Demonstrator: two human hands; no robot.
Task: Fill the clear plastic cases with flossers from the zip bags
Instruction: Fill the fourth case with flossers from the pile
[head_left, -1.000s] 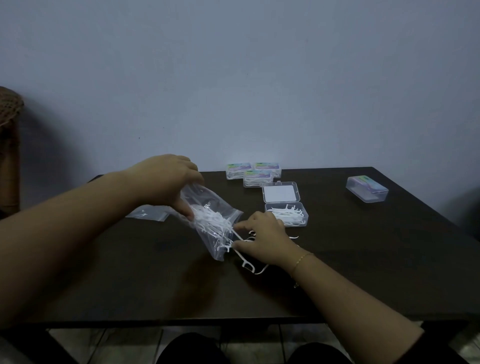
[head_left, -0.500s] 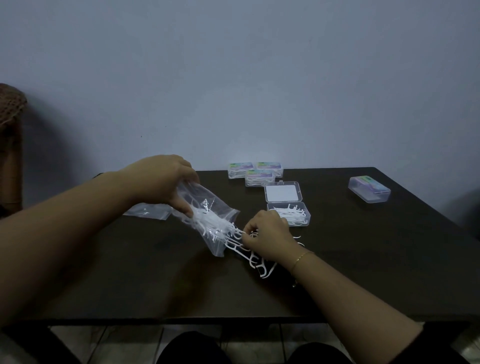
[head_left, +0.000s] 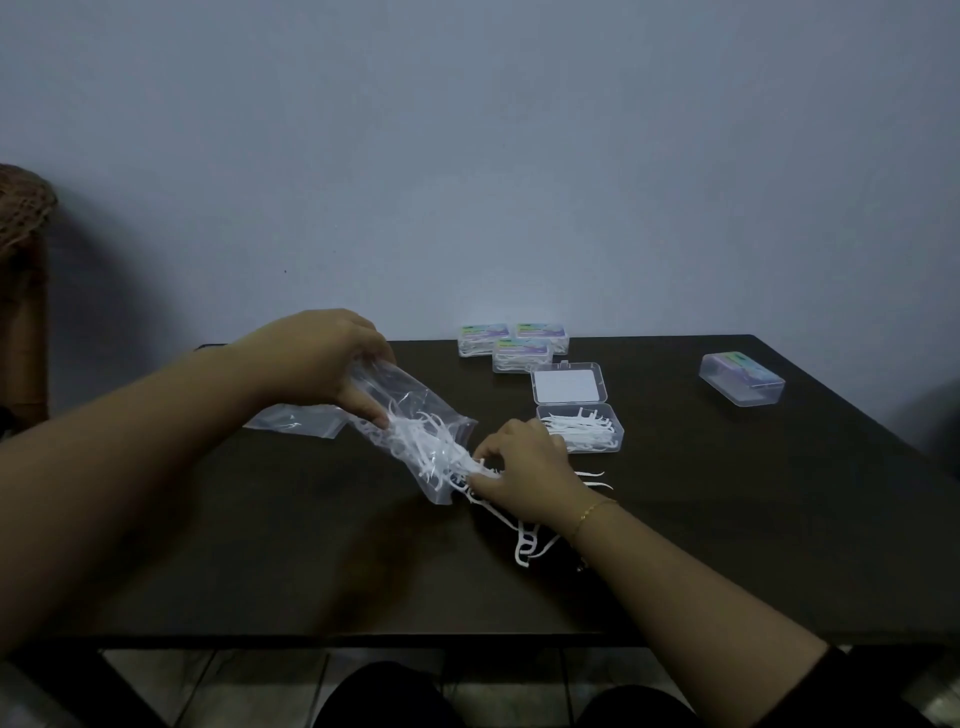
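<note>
My left hand (head_left: 317, 358) grips the upper end of a clear zip bag (head_left: 415, 436) holding several white flossers, tilted with its mouth down toward the table. At the bag's mouth my right hand (head_left: 524, 473) has its fingers curled, pinching flossers. More loose flossers (head_left: 524, 545) lie on the dark table (head_left: 727, 519) under and beside that hand. Just behind the right hand sits an open clear plastic case (head_left: 584, 434) partly filled with flossers, its lid (head_left: 569, 384) laid flat behind it.
Three closed labelled cases (head_left: 511, 343) stand at the table's back edge. Another closed clear case (head_left: 740, 376) sits at the back right. A flat, nearly empty zip bag (head_left: 296, 421) lies left of the held bag. A woven chair (head_left: 23, 218) stands far left.
My right hand moved back to the bag's mouth and pinches flossers there. More flossers have spilled onto the table by that hand. The left hand keeps the bag tilted.
</note>
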